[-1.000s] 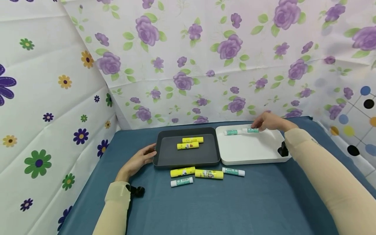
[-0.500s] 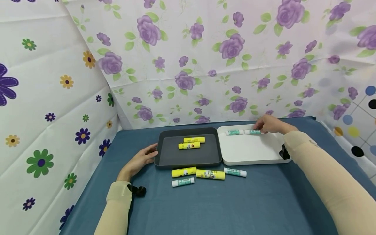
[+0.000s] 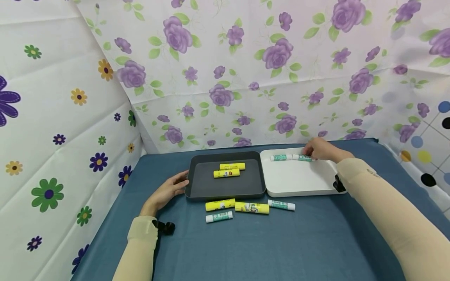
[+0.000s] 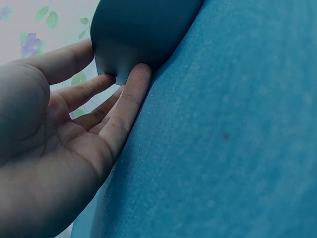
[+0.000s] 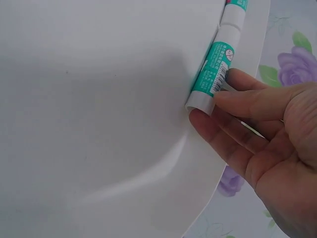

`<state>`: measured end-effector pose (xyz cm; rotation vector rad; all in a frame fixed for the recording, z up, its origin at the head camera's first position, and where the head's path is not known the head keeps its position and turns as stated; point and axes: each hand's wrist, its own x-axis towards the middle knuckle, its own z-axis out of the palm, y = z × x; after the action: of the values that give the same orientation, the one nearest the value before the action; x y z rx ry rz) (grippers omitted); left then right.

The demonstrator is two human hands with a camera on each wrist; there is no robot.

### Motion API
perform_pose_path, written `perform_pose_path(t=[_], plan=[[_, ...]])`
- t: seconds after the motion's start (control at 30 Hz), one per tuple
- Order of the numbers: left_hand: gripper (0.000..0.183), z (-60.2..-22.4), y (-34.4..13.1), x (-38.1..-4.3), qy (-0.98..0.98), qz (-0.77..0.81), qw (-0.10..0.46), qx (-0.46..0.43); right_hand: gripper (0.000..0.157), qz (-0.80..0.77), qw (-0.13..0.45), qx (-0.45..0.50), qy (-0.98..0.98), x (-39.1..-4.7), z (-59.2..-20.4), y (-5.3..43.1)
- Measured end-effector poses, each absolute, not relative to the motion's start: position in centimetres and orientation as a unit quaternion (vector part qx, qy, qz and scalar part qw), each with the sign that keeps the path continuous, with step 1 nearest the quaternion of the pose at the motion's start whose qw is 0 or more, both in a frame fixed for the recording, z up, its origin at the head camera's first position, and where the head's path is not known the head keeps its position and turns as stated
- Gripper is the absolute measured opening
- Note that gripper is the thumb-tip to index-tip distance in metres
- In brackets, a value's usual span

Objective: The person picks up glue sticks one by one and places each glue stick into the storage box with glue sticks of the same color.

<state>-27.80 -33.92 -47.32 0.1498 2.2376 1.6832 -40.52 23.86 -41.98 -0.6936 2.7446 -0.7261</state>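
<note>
Pinched stick [image 3: 300,157] lowered; axis left-right, in line with second stick [image 3: 281,157].

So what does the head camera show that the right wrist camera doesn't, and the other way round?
Only the head view shows the left hand touching the dark tray, four yellow sticks, the blue cloth and two green sticks lying on it.

Only the right wrist view shows the barcode clearly on the held stick.

Both show the right hand pinching that stick, the white tray and another green stick end to end with it, though the wrist view cuts that one off.
</note>
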Motion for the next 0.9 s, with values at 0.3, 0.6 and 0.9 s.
perform_pose_path(t=[0.3, 0.6, 0.9], plan=[[0.065, -47.2, -33.8, -27.7, 0.79, 0.588, 0.165, 0.055, 0.04, -0.247, 0.121, -0.232, 0.933, -40.4, -41.1, 23.8], [0.064, -47.2, -33.8, -27.7, 0.789, 0.588, 0.168, 0.058, 0.037, -0.241, 0.119, -0.22, 0.938, -39.9, -40.3, 23.9], [0.064, -47.3, -33.9, -27.8, 0.788, 0.589, 0.171, 0.058, 0.032, -0.253, 0.116, -0.229, 0.933, -39.9, -39.8, 24.0]])
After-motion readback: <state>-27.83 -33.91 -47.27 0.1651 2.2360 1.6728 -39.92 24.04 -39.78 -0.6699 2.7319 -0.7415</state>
